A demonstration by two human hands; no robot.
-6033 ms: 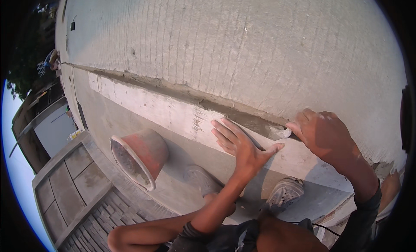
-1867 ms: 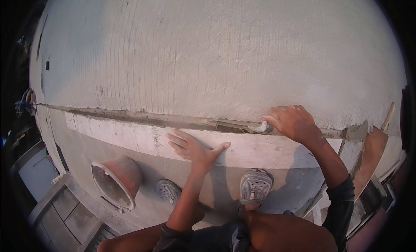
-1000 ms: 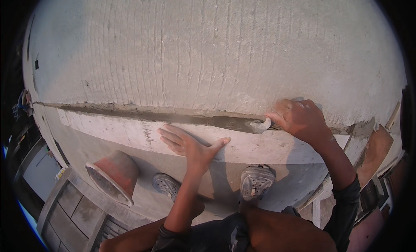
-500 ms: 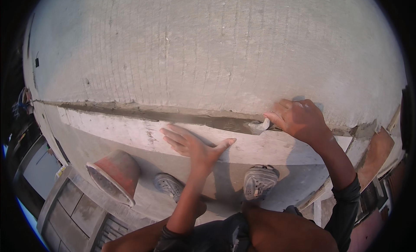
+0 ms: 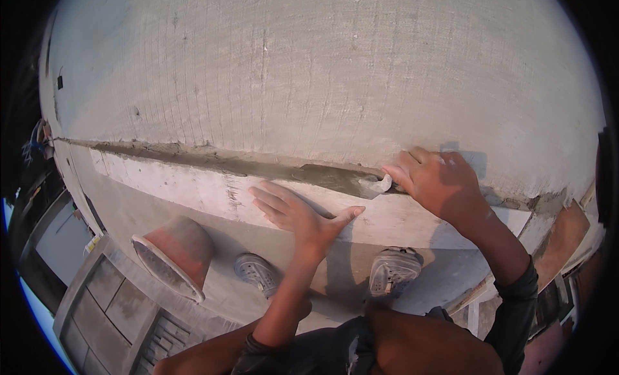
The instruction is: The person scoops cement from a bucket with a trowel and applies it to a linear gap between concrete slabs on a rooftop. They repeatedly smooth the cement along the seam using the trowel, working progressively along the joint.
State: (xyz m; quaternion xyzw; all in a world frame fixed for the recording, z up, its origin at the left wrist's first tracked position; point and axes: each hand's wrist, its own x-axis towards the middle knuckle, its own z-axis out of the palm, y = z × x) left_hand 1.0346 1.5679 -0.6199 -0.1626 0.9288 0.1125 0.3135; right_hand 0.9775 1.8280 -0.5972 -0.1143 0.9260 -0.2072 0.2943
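A long pale board (image 5: 412,221) lies along the foot of the grey plastered surface. My left hand (image 5: 300,215) rests on this board with fingers and thumb spread, holding nothing. My right hand (image 5: 442,185) is closed around a trowel (image 5: 335,179); its handle is hidden in my fist, and its whitish neck shows beside my thumb. The trowel's flat grey blade lies along the strip of wet-looking mortar (image 5: 238,167) between the plastered surface and the board.
Near my left foot, a reddish mortar-smeared bucket (image 5: 187,252) lies tilted with its mouth toward the left. My feet, in grey clogs (image 5: 394,272), stand just below the board. At the right end leans a brown panel (image 5: 560,243). Grey framed panels (image 5: 103,304) lie at lower left.
My right hand has slid the trowel a little to the left along the mortar strip, and more of its blade shows. My left hand stays spread on the board. The view has shifted slightly.
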